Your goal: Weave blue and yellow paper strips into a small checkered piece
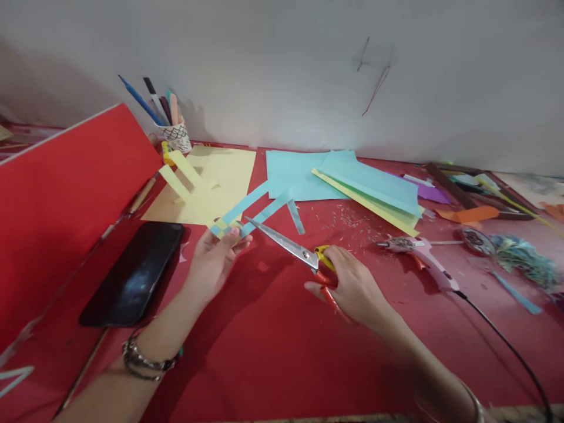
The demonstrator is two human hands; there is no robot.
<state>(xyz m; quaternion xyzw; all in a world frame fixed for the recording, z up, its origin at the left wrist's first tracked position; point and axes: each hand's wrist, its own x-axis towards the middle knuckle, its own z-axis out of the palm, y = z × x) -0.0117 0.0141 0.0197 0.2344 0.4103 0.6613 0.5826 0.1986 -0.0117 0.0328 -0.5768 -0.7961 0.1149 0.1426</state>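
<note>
My left hand [214,258] pinches a small weave of yellow and blue paper strips [225,227] between thumb and fingers. Two blue strip ends [251,201] stick out from it toward the upper right, and two yellow ends [176,183] toward the upper left. In my right hand [355,282] is a pair of scissors [304,254] with yellow and red handles. Their tips point left, close to the lower blue strip; whether they touch it I cannot tell. A loose blue-grey strip [295,217] lies just beyond the blades.
Yellow sheets [229,182] and blue sheets [295,167] lie at the back. A black phone [134,276] and a red board [74,200] are on the left. On the right rest a pink glue gun [434,264] with a cord, and shredded paper [524,258]. A pen cup [176,136] stands near the wall.
</note>
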